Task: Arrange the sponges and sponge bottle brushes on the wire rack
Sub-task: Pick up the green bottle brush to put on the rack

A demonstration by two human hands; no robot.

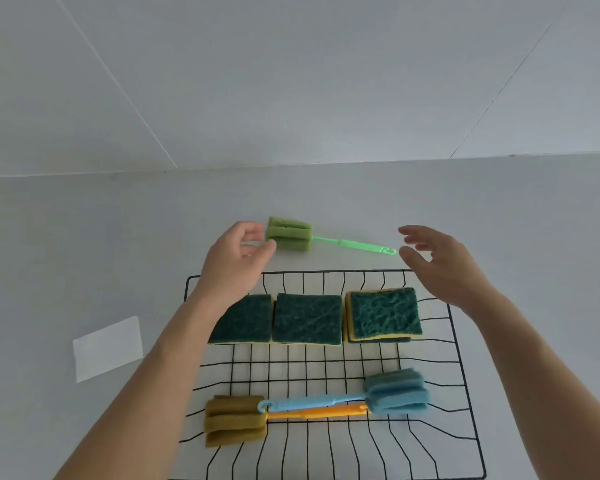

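The fingers [257,233] of the left hand [236,258] are curled a little and spread apart, right beside the soft head of the green bottle brush [289,234]. The thumb looks like it touches the head, but I cannot tell for sure. The right hand [437,261] is wide open too, with its fingertips near the hook end of the green handle. Neither hand holds anything yet.

The green brush lies flat on the white table [84,254], just past the far edge of the wire rack [459,358]. It is the only task thing not on the rack.

On the rack, three green-topped sponges sit in a row: the left sponge [246,320], the middle sponge [307,318] and the right sponge stack [385,315], which seems to be more than one piled up. Nearer the person lie the blue bottle brush [395,393] and the yellow bottle brush [234,419], side by side and pointing opposite ways.

So the job looks almost done. The step now seems to be picking up the green brush. Next, both hands need to close on it, one at each end, lift it over the rack's edge, and lay it in the bare space between the sponges and the other two brushes.
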